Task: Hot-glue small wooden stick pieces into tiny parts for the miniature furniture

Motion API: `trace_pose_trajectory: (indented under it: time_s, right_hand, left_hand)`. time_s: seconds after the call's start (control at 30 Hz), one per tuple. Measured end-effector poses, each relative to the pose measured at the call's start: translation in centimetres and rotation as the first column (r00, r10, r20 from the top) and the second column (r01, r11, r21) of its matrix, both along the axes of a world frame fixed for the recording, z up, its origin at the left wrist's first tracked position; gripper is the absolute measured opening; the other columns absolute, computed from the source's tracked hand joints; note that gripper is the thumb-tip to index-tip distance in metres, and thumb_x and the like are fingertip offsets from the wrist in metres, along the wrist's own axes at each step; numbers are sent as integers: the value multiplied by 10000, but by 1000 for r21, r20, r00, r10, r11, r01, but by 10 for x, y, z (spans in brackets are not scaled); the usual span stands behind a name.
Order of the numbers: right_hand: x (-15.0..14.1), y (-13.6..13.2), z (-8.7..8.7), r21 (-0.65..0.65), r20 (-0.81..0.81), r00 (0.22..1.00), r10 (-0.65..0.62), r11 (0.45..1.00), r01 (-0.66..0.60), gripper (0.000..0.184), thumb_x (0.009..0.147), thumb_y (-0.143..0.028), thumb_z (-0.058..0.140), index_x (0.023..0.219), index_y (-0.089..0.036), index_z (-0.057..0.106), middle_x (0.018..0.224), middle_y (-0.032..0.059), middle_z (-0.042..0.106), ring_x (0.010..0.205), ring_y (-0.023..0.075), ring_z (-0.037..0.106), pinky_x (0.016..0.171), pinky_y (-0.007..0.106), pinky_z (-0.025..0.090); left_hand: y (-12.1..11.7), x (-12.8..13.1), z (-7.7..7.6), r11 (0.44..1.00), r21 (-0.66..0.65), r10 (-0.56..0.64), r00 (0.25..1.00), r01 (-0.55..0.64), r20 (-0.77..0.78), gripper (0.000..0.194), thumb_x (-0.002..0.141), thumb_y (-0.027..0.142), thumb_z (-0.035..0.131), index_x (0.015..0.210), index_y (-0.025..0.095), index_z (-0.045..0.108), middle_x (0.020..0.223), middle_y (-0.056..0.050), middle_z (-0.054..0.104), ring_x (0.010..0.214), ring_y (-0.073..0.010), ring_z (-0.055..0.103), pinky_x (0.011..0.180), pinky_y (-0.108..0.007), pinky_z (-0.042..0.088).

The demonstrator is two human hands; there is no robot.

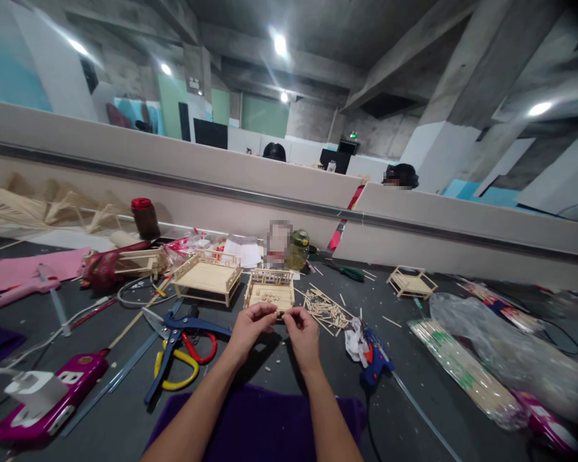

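Left hand (pixel 250 328) and right hand (pixel 302 333) near front of frame (pixel 283 301), fingertips drawn close; cannot tell what's pinched. Light touch, steady wrists would spare frame's rails.

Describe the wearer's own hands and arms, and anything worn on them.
The left hand and right hand are both ungloved. Both forearms are bare and slim, tapering towards the wrists, with no sleeve in view. No watch or bracelet shows on either wrist, and no markings or cables show on the arms. The fingers are too small in the picture to rule out a thin ring.
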State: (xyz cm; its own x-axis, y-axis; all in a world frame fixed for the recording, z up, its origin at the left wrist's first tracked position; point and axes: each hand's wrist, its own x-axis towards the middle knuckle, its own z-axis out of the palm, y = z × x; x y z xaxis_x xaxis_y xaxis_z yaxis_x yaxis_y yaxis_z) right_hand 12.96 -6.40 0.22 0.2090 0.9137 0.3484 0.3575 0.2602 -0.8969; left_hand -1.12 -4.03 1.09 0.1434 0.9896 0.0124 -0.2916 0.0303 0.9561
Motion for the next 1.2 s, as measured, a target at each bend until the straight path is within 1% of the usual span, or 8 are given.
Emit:
trace_pose_trajectory:
  time_s: [0.1,0.23,0.43,0.57,0.73,0.9,1.1,1.2]
  right_hand:
    - [8,-3,-3,-58,96,995,-30,998,36,173,809,-316,515,765,-184,619,663,-2,614,590,137,535,586,232,420]
    - [18,-8,-8,-160,228,973,-21,985,59,131,751,-225,546,678,-200,652,605,-12,630,572,142,549,583,234,395]
    - [18,-13,-9,-208,357,933,-37,971,118,148,742,-183,542,656,-205,660,623,-3,647,601,141,567,576,227,355]
    - [18,-15,-8,-207,391,916,-83,963,175,127,747,-190,534,687,-207,644,617,-12,621,586,138,539,564,228,328]
    - [24,-14,-10,-193,366,925,-106,963,187,159,773,-215,495,788,-193,652,680,-7,646,615,142,571,588,226,384]
    - [22,-13,-9,-179,385,921,-55,975,133,207,805,-215,489,822,-188,693,735,16,697,667,152,616,622,229,417]
    - [15,-20,-10,-232,511,859,11,965,125,183,781,-151,551,722,-219,711,753,40,710,709,168,618,615,237,358]
    - [13,-22,-10,-265,538,842,41,956,122,191,774,-139,564,803,-247,719,806,30,715,740,169,621,624,241,348]
  left_hand:
    - [-3,1,-1,1000,-6,-5,1000,5,-24,401,587,352,837,917,146,736,830,-77,728,708,-177,645,589,-251,512]
    - [-7,0,-1,1000,-15,16,999,-17,-36,411,578,351,840,923,146,749,865,-86,734,709,-171,640,597,-249,515]
    - [-8,-3,-2,1000,-12,9,1000,-9,-20,379,572,354,840,873,140,756,806,-70,722,676,-153,620,578,-236,504]
    - [-9,-1,-4,1000,-14,8,1000,-8,5,390,579,379,832,884,151,747,796,-52,705,671,-143,607,580,-233,496]
    - [-12,2,-7,1000,-24,18,1000,-18,3,419,560,394,835,885,147,742,785,-44,699,652,-136,599,571,-229,484]
    - [-13,0,-8,1000,-6,11,1000,-11,-20,417,548,391,839,872,145,750,726,-41,703,616,-133,596,551,-226,474]
    - [-14,1,-9,1000,-7,4,999,-5,-54,358,579,360,832,856,148,755,761,-48,711,623,-135,589,541,-218,462]
    - [-16,4,-10,999,-26,-20,997,18,-78,335,609,350,821,874,156,754,798,-52,717,643,-137,592,557,-217,464]
